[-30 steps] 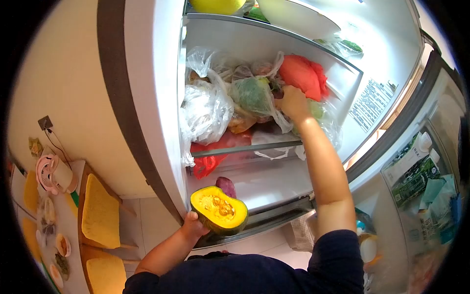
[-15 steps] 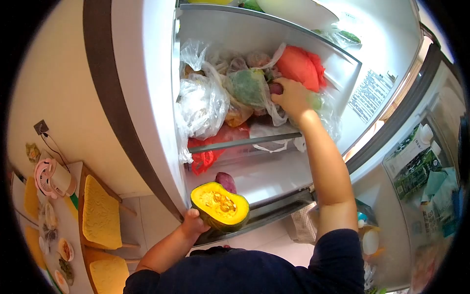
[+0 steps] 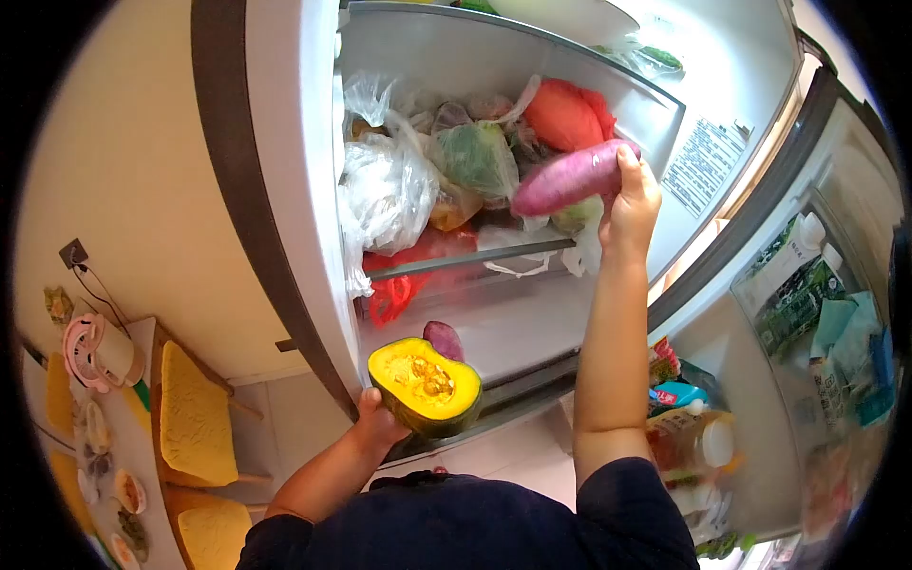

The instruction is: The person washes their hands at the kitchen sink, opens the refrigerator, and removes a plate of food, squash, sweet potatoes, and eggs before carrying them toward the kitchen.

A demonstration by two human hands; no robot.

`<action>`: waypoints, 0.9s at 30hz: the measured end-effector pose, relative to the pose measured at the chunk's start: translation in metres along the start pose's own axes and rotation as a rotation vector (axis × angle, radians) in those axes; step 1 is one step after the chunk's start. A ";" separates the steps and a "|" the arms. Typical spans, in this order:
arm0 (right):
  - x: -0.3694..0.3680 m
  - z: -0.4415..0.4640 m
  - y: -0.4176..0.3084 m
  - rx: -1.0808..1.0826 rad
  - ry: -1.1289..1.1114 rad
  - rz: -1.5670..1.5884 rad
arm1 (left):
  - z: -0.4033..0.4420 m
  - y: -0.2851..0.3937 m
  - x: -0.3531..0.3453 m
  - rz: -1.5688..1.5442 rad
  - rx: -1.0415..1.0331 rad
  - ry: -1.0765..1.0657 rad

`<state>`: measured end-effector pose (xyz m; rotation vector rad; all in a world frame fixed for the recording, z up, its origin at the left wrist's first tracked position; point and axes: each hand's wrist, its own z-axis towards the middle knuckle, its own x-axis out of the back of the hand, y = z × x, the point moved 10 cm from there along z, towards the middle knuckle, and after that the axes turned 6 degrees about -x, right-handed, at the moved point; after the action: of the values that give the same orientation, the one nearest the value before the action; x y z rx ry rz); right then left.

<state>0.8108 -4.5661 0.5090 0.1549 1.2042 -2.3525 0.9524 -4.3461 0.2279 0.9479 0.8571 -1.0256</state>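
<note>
My left hand (image 3: pixel 380 416) holds a cut pumpkin half (image 3: pixel 425 385), its yellow flesh and seeds facing up, near the front edge of the fridge. Just behind the pumpkin, another purple piece (image 3: pixel 444 340) is partly hidden. My right hand (image 3: pixel 632 197) is closed round one end of a long purple sweet potato (image 3: pixel 570 180), raised in front of the bagged food. Below and to the left of it are a clear bag with something green (image 3: pixel 475 157) and a white plastic bag (image 3: pixel 385 195). A red bag (image 3: pixel 570 114) lies behind the sweet potato.
The drawer's front bar (image 3: pixel 475 257) crosses below the bags. On the right, the open fridge door (image 3: pixel 750 399) holds cartons and bottles. A dining table (image 3: pixel 142 418) with dishes and yellow chairs (image 3: pixel 195 413) stands at the left. A shelf with a white bowl (image 3: pixel 579 14) is above.
My right hand has come up from among the bags with the long sweet potato in its grip. My left hand still holds the pumpkin. The view has shifted slightly.
</note>
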 end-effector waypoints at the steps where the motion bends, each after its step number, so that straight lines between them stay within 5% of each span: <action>1: -0.001 -0.012 0.002 -0.011 -0.001 0.041 | 0.000 -0.002 -0.002 0.042 0.016 -0.006; 12: -0.005 -0.146 0.052 -0.526 -0.129 0.373 | -0.022 -0.013 -0.026 -0.038 0.171 -0.081; 27: 0.039 -0.332 0.077 -0.955 0.088 0.177 | -0.055 -0.016 -0.041 -0.064 0.214 -0.206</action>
<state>0.7738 -4.3571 0.2400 0.0318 2.1017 -1.4249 0.9175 -4.2859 0.2425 0.9784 0.6172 -1.2651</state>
